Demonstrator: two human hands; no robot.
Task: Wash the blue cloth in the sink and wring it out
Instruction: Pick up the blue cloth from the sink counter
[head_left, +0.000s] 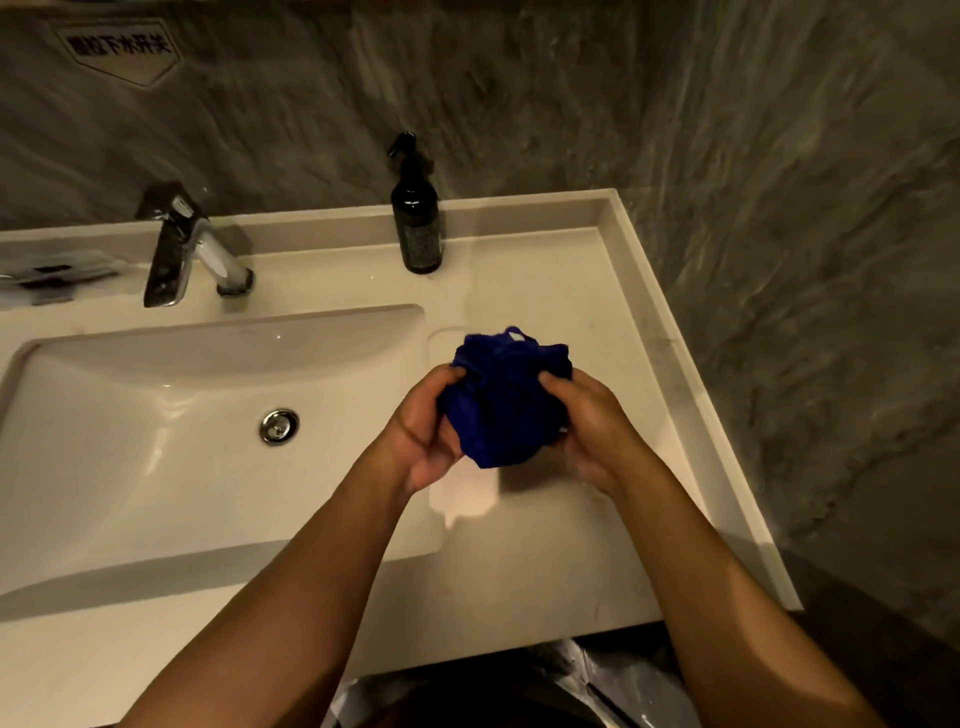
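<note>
The blue cloth (503, 400) is bunched into a ball, held above the counter just right of the sink (156, 441). My left hand (426, 431) grips its left side and my right hand (592, 421) grips its right side. A small loop and a white tag show at the cloth's top. The white basin lies to the left, with a chrome drain plug (279, 426) in its floor. No water runs from the chrome faucet (192, 249) behind the basin.
A dark pump bottle (415, 218) stands at the back of the counter (545, 291). A raised rim runs along the counter's right edge, against a grey stone wall. Some clear plastic item lies at the far left. A bin with a plastic liner (597, 686) sits below.
</note>
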